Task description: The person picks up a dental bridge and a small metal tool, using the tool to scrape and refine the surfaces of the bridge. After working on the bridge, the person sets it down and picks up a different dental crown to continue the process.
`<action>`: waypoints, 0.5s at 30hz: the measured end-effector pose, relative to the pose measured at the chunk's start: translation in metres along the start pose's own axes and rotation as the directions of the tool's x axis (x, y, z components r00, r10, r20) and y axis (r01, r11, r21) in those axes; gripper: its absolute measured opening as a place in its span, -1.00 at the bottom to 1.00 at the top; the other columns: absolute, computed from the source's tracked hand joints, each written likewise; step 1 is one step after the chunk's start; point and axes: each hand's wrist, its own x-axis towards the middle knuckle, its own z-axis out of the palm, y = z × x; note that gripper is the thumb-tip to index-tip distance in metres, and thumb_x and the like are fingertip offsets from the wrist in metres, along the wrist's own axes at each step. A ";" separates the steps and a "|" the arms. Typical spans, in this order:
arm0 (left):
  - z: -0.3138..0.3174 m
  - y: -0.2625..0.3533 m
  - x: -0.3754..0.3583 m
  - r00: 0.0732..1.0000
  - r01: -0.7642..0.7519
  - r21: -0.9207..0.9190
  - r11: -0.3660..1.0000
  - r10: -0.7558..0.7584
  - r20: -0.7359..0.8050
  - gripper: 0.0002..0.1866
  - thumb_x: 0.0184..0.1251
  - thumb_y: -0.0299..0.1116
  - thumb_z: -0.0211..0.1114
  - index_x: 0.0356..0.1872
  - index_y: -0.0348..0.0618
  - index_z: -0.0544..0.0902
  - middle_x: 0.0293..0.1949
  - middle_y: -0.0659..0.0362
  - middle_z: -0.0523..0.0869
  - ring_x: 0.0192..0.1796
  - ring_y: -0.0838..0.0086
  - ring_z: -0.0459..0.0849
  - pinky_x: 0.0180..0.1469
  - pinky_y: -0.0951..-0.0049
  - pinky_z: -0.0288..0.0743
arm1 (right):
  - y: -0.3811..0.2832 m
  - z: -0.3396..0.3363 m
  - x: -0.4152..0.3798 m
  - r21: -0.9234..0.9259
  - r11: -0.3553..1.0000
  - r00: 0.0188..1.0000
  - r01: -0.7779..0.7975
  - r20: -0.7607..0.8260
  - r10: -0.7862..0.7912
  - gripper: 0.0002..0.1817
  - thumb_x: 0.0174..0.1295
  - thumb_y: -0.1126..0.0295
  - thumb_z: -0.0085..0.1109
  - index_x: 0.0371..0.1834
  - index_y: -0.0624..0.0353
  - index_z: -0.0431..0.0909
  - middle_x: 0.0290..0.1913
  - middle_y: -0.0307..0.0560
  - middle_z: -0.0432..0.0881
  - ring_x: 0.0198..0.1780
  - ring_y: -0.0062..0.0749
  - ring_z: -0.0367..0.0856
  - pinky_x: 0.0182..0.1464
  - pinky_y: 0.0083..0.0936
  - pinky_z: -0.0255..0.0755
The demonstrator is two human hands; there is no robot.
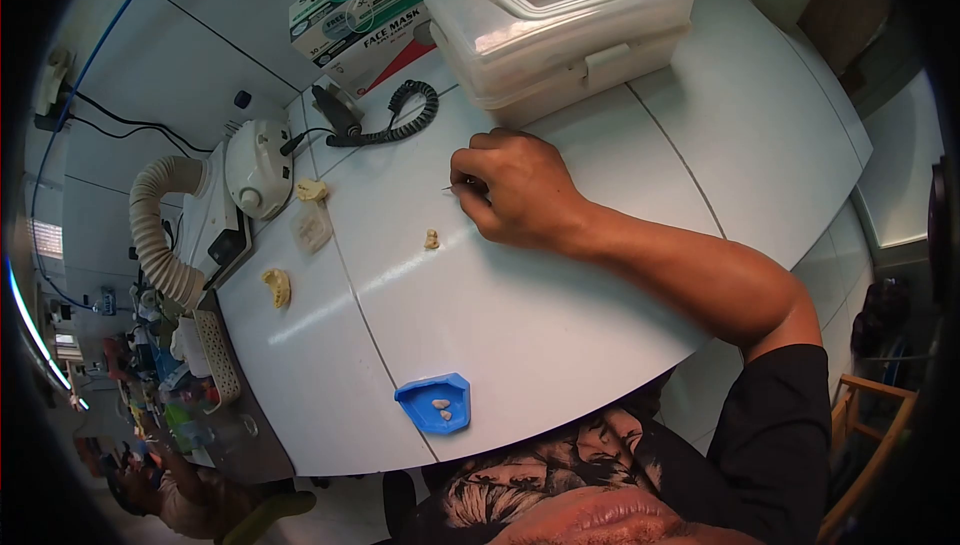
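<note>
My right hand [515, 185] is closed in a pinch above the white table [560, 315]. A thin, pale tip pokes out between its thumb and fingers; the rest of that thing is hidden. Just left of and below the hand, a small yellowish tooth-like piece [431, 239] lies on the table. Nearer my body sits a blue tray [408, 397] with small pale pieces [442, 405] in it. Off to the left are a yellow dental cast [277, 287], a second cast piece [312, 189] and a small translucent bag or cup [312, 228]. My left hand is out of view.
A translucent toolbox [560, 35] stands behind my hand. Face mask boxes [375, 40], a handpiece with a coiled cord [410, 110], a white control unit [258, 168] and a ribbed hose [155, 215] line the back and left. Another person [185, 500] is at lower left.
</note>
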 end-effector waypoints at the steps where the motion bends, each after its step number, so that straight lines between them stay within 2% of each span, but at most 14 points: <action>1: -0.001 0.001 0.002 1.000 0.003 0.010 1.000 -0.003 0.006 -0.72 0.66 -0.42 0.33 0.20 -0.38 0.77 -0.03 0.01 0.91 -0.06 0.28 0.91 0.06 0.19 0.74 | 0.000 -0.001 0.000 -0.004 1.000 1.000 -0.004 0.010 0.004 -0.96 0.29 0.45 0.40 -0.27 0.15 0.78 -0.29 -0.08 0.76 -0.20 -0.11 0.76 -0.10 -0.17 0.66; 4: -0.002 0.005 0.009 1.000 0.011 0.030 0.999 -0.011 0.020 -0.72 0.66 -0.43 0.33 0.20 -0.39 0.76 -0.03 0.00 0.91 -0.06 0.27 0.91 0.05 0.19 0.74 | 0.001 -0.002 0.001 0.024 1.000 1.000 -0.008 0.022 0.007 -0.96 0.29 0.45 0.41 -0.27 0.16 0.79 -0.31 -0.08 0.76 -0.21 -0.13 0.76 -0.10 -0.17 0.66; 7: -0.003 0.007 0.014 1.000 0.012 0.042 0.999 -0.013 0.028 -0.72 0.66 -0.43 0.32 0.21 -0.39 0.76 -0.04 0.00 0.91 -0.06 0.27 0.92 0.05 0.19 0.75 | -0.001 -0.005 0.001 0.070 0.997 0.999 -0.022 0.041 0.019 -0.93 0.27 0.43 0.40 -0.31 0.20 0.77 -0.32 0.02 0.76 -0.18 0.00 0.76 -0.07 -0.07 0.67; 13: -0.004 0.008 0.022 0.999 -0.006 0.069 0.998 0.004 0.040 -0.71 0.66 -0.43 0.32 0.21 -0.39 0.76 -0.05 0.00 0.92 -0.06 0.26 0.92 0.05 0.19 0.75 | 0.000 -0.004 0.001 0.074 0.997 0.999 -0.021 0.031 0.019 -0.92 0.28 0.43 0.41 -0.31 0.21 0.77 -0.33 0.01 0.76 -0.19 -0.01 0.76 -0.07 -0.07 0.67; 15: -0.005 0.009 0.023 0.999 -0.014 0.074 0.997 0.011 0.043 -0.71 0.66 -0.43 0.32 0.22 -0.39 0.76 -0.05 -0.01 0.92 -0.05 0.26 0.92 0.05 0.19 0.75 | 0.001 -0.003 0.001 0.057 0.998 1.000 -0.007 0.025 0.006 -0.94 0.28 0.44 0.41 -0.28 0.18 0.78 -0.32 -0.04 0.77 -0.20 -0.08 0.77 -0.09 -0.14 0.67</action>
